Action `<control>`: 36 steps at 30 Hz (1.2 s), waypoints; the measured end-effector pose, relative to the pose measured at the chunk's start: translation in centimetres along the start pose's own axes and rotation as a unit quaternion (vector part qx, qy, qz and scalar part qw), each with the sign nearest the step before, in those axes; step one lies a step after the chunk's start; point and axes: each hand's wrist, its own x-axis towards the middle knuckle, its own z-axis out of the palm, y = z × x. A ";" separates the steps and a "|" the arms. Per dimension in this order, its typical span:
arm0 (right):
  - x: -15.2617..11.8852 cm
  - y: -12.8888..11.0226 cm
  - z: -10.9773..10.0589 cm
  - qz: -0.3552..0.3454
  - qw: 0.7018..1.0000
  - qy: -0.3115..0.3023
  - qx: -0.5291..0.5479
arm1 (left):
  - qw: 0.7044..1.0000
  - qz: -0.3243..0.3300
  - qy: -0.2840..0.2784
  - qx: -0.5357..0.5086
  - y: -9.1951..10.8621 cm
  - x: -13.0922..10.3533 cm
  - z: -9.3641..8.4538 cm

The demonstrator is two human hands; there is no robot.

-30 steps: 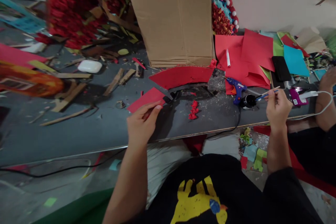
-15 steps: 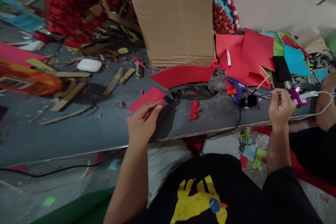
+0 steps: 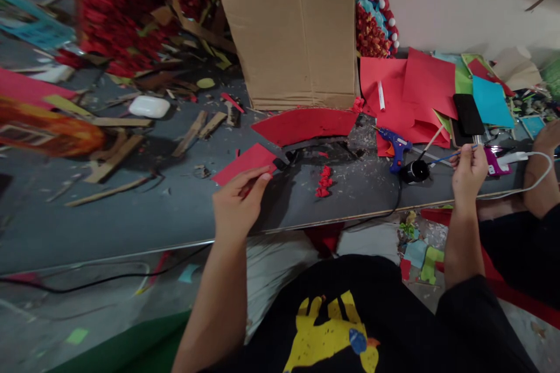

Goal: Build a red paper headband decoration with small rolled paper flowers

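My left hand [image 3: 240, 201] is closed in a pinch on a red paper piece [image 3: 245, 162], whose far corner carries a small black patch. Between the fingers of my right hand [image 3: 469, 172] is a thin blue brush [image 3: 448, 157], its tip pointing left near the mouth of a small black jar [image 3: 415, 171]. A light stick leans in that jar. Beyond my left hand lies a curved red strip [image 3: 308, 126] with a dark lower edge. Crumpled red bits [image 3: 324, 181] sit on the table between my hands. A blue glue gun [image 3: 397, 148] rests left of the jar.
A tall cardboard sheet [image 3: 301, 29] stands at the back. Red paper sheets [image 3: 429, 84] and a black phone [image 3: 469, 114] lie at right, with another person's arm [image 3: 542, 175] at the edge. Wood scraps [image 3: 114, 160] and a white case [image 3: 149, 106] are at left.
My right hand has shifted slightly left and up, and the brush tip now shows beside the jar's rim. My left hand and the red paper piece have barely moved.
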 end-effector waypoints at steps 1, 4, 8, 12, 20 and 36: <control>0.0 0.0 0.0 -0.001 1.000 0.000 -0.001 | 1.000 0.002 0.002 0.001 0.0 0.0 0.0; -0.2 -0.2 0.2 -0.001 1.000 -0.015 -0.014 | 1.000 0.009 0.004 0.003 0.3 0.0 -0.1; -0.3 0.4 0.6 0.047 0.998 -0.043 0.024 | 1.000 0.002 0.001 0.014 0.4 0.1 -0.1; -0.1 2.1 0.7 0.117 0.989 0.007 0.093 | 1.000 -0.011 0.003 0.004 0.3 0.0 -0.1; 0.3 2.4 -0.5 0.116 0.973 0.135 0.149 | 1.000 -0.005 -0.003 0.004 0.4 0.0 -0.1; -0.4 -5.4 -2.9 -0.188 0.931 0.295 0.105 | 0.998 0.047 -0.037 0.027 1.2 -0.1 -0.4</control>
